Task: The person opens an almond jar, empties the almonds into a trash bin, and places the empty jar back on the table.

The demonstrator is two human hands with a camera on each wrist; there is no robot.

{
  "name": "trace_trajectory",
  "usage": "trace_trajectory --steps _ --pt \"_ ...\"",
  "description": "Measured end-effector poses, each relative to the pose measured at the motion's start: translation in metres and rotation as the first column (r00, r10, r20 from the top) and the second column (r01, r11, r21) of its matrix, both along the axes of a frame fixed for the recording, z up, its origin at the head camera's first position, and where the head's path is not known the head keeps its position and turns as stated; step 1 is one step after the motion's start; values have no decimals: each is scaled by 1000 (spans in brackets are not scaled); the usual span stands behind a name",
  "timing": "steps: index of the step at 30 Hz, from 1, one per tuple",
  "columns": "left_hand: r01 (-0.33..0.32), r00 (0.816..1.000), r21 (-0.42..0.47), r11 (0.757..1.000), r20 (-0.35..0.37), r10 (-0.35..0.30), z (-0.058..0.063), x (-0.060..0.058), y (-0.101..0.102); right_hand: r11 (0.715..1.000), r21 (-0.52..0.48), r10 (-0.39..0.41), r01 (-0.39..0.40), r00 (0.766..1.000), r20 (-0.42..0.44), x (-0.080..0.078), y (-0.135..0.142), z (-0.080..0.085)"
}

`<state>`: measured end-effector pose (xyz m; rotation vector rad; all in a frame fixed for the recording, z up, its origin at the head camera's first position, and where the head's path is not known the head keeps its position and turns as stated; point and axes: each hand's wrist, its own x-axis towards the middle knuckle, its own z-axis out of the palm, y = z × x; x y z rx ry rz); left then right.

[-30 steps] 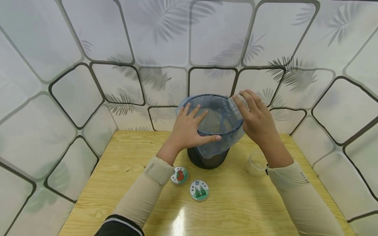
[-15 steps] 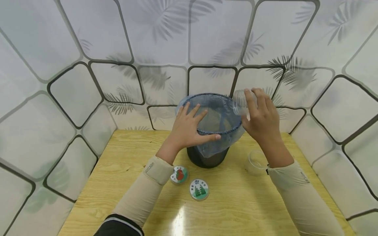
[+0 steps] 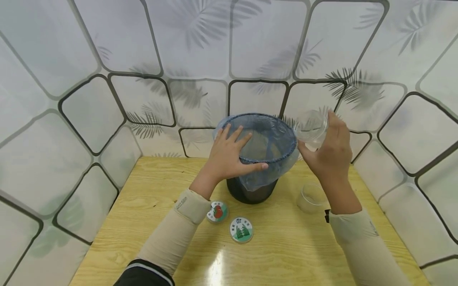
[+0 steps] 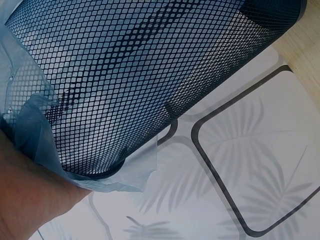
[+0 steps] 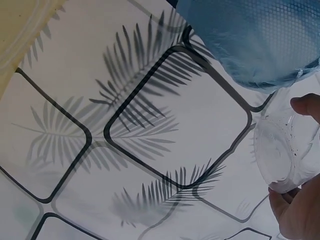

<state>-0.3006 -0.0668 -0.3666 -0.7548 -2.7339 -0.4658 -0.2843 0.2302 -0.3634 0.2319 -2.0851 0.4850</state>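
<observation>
A black mesh wastebasket [image 3: 252, 195] stands on the table, lined with a thin blue bag [image 3: 262, 180] folded over its rim. My left hand [image 3: 226, 161] rests on the near left of the rim, fingers spread and straight over the bag. In the left wrist view, that palm [image 4: 35, 187] lies against the bag beside the mesh. To the right of the rim, my right hand [image 3: 332, 149] grips a clear plastic jar [image 3: 310, 126], raised off the table and tilted. Small dark specks show on the jar [image 5: 275, 155] in the right wrist view.
A second clear container [image 3: 309, 198] stands on the wooden table [image 3: 286, 254] near my right forearm. Two round lids lie in front of the wastebasket, a tomato-picture lid [image 3: 217, 211] and a green-leaf lid [image 3: 241, 230]. Patterned cloth walls [image 3: 200, 107] enclose the table's back and sides.
My right hand has moved right, taking the jar from over the wastebasket's rim to beside it, and the jar has turned. My left hand has stayed on the rim.
</observation>
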Motion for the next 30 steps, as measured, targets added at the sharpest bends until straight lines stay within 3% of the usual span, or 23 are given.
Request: trace_trajectory --steps 17,24,30 --pt "-10 1000 -13 1000 -17 9 -1 -1 2 987 -155 56 -47 997 55 27 21 -28" --pt "-6 1000 -2 1000 0 6 -1 -1 1 961 -276 39 8 986 164 33 20 -43" --pt "-2 1000 5 1000 3 2 0 1 2 940 -334 31 66 960 277 40 17 -60"
